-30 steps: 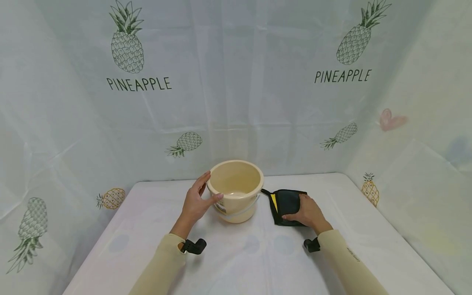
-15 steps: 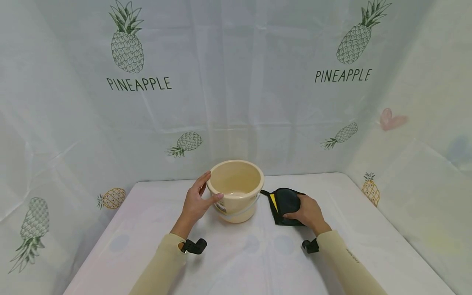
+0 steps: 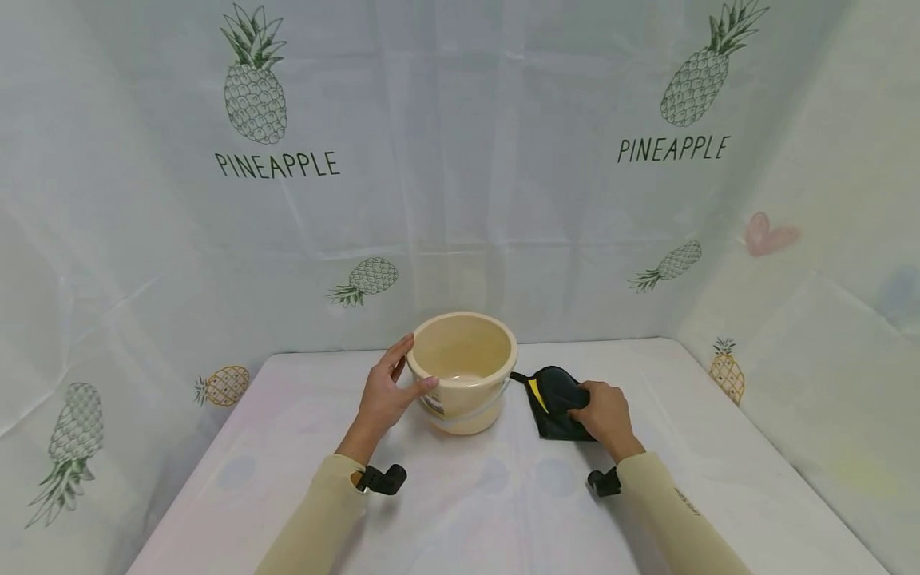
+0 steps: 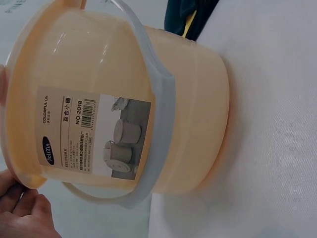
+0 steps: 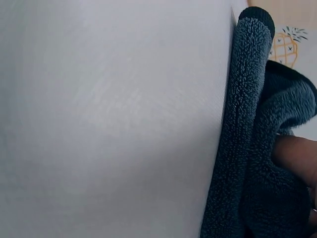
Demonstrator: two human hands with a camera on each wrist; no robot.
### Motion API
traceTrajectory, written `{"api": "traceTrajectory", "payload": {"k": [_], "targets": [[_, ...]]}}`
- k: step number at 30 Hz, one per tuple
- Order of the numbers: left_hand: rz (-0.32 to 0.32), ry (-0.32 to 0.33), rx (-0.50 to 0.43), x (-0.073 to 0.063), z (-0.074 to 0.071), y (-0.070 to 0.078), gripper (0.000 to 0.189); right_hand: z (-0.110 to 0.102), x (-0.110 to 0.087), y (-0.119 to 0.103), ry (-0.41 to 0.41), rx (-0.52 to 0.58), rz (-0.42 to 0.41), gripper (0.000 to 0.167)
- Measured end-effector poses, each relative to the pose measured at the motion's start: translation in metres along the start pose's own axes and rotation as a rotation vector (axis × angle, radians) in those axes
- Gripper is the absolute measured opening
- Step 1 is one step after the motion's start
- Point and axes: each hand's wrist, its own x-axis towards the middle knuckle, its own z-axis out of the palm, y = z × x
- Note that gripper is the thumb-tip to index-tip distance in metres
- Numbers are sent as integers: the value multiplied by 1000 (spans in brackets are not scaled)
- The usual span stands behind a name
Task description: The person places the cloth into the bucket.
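A cream plastic bucket (image 3: 463, 399) stands upright on the table, its pale handle hanging down the near side. My left hand (image 3: 384, 395) holds its rim from the left, thumb at the near edge and fingers at the far left. In the left wrist view, fingers (image 4: 27, 208) curl at the rim beside the bucket's printed label (image 4: 94, 136). To the right of the bucket lies a folded dark plush towel (image 3: 557, 427) with a yellow strip showing. My right hand (image 3: 604, 414) pinches its upper layer, which bunches up; the thumb (image 5: 297, 156) presses into the pile.
A white cloth with faint coloured spots covers the table (image 3: 474, 511). Pineapple-printed curtains (image 3: 460, 200) hang behind and along both sides. A black strap device sits on each wrist.
My right hand has gathered the towel's top layer and lifted it into a fold, its fingers closing in. My left hand stays on the bucket rim. The view shifts slightly.
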Motion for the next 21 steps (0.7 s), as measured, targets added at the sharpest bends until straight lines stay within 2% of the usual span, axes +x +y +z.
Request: {"api": "traceTrajectory", "payload": {"k": [8,21], "targets": [[-11,5,-1,-1,1,2,86,2,0,2,44,32,19,44],[-22,13,-25,-1,2,2,88,-3,3,2,72,64,71,49]]}}
